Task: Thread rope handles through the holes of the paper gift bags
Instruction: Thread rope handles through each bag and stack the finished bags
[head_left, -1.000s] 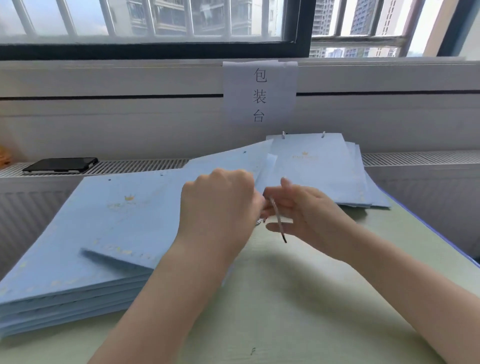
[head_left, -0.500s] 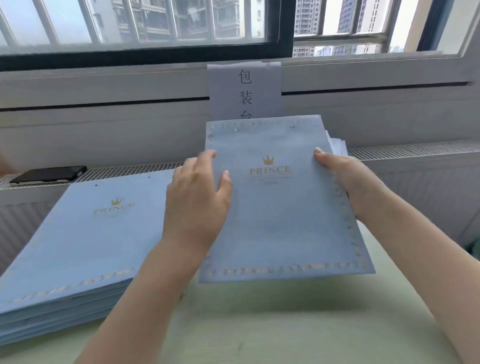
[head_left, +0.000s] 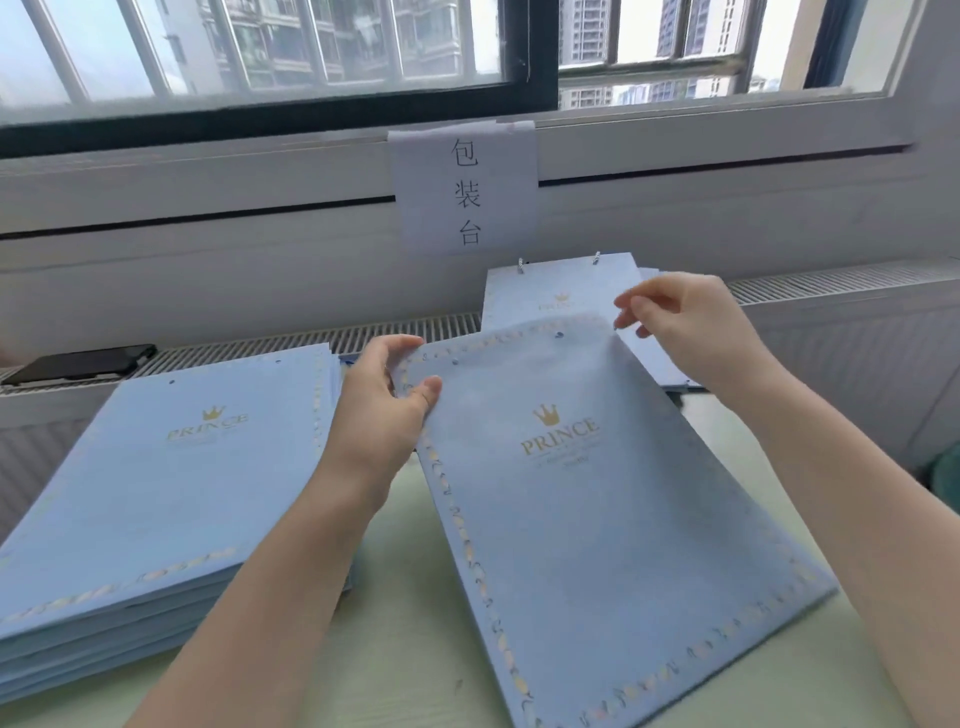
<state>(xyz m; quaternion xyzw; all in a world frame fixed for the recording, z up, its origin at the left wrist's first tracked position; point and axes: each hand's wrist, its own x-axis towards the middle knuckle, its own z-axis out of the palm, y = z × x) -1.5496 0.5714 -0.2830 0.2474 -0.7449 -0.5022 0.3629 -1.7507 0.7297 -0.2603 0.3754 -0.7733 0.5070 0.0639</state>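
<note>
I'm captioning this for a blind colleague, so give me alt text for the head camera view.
Two bare hands hold a flat blue paper gift bag by its top corners over a pale table: left hand, right hand. A stack of bags lies left; a roped bag behind.

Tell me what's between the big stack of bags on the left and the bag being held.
The left hand gripping the held bag; below it, bare table beside the stack. Head view.
</note>
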